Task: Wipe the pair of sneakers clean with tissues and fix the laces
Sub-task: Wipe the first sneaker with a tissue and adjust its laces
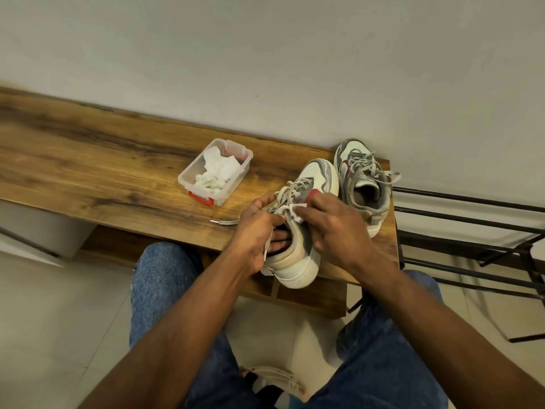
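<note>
Two white and grey sneakers with red accents stand at the right end of a wooden bench [88,160]. My left hand [256,228] grips the near sneaker [300,261] at its collar, fingers tucked inside the opening. My right hand [333,222] pinches a small white tissue [296,211] and presses it against that shoe's upper near the laces. The second sneaker [364,181] sits beside it on the right, its laces loose. One lace end [224,222] trails onto the bench to the left.
A clear plastic box [188,175] with red clips holds crumpled white tissues [216,171] in the middle of the bench. A black metal rack [472,231] stands right of the bench. A grey wall runs behind. My knees in blue jeans are below.
</note>
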